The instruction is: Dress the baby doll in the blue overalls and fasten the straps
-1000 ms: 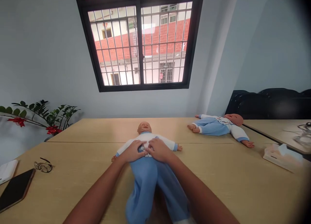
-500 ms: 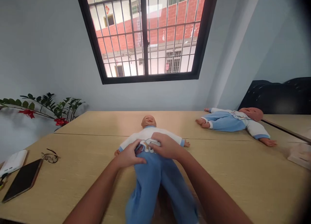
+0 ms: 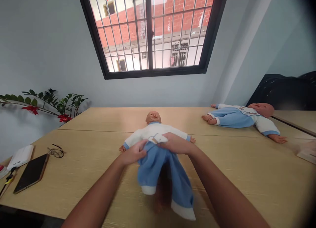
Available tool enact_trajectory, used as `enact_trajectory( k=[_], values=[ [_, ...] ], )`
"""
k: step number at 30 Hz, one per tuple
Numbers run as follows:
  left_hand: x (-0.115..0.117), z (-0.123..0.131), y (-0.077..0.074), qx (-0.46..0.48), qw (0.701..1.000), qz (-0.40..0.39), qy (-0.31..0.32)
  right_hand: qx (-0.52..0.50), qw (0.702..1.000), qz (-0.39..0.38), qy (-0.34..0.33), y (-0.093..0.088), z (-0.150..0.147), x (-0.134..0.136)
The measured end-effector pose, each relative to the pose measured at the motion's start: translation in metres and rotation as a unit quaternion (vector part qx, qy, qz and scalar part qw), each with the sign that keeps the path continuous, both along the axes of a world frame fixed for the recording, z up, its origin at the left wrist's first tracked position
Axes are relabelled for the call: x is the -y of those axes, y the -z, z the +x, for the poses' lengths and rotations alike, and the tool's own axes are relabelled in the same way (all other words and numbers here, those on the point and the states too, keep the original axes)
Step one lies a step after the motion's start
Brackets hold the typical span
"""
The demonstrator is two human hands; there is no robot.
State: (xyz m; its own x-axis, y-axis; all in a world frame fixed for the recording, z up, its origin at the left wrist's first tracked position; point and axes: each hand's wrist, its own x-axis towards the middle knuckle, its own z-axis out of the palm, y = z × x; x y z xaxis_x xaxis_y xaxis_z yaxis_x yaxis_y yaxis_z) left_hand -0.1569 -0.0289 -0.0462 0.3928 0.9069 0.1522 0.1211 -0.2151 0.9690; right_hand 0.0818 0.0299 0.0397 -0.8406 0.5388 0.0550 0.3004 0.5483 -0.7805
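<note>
A baby doll (image 3: pixel 153 118) in a white top lies on its back on the wooden table (image 3: pixel 247 175), head toward the window. Both my hands are at its waist. My left hand (image 3: pixel 133 153) pinches the left side of the doll's blue trousers (image 3: pixel 158 170) at the waistband. My right hand (image 3: pixel 174 144) is closed on the right side of the same waistband. The trouser legs trail toward me, white cuffs showing, and look empty and limp near the ends.
A second doll (image 3: pixel 243 117) in blue and white lies at the back right. A phone (image 3: pixel 31 172), a white power bank (image 3: pixel 21 156) and glasses (image 3: pixel 56 151) sit at the left edge. A potted plant (image 3: pixel 49 104) stands far left; dark chairs (image 3: pixel 283 91) are at right.
The blue trousers have slid toward me, off the doll's body, with both hands gripping the waistband. The camera has tilted down, so the cuffs now show.
</note>
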Motion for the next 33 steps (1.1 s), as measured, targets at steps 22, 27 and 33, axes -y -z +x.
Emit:
enact_trajectory(
  k=[22, 27, 33],
  values=[
    [0.012, 0.002, -0.004, -0.049, 0.986, -0.105, 0.117, -0.195, 0.909, -0.369, -0.017, 0.034, 0.007, -0.002],
    [0.008, 0.004, 0.003, 0.122, 0.986, -0.112, 0.019, -0.149, 0.899, -0.409, -0.043, 0.037, 0.010, 0.004],
    [0.035, 0.018, -0.005, 0.146, 0.981, -0.104, 0.077, -0.064, 0.900, -0.430, -0.015, 0.029, 0.011, 0.013]
  ],
)
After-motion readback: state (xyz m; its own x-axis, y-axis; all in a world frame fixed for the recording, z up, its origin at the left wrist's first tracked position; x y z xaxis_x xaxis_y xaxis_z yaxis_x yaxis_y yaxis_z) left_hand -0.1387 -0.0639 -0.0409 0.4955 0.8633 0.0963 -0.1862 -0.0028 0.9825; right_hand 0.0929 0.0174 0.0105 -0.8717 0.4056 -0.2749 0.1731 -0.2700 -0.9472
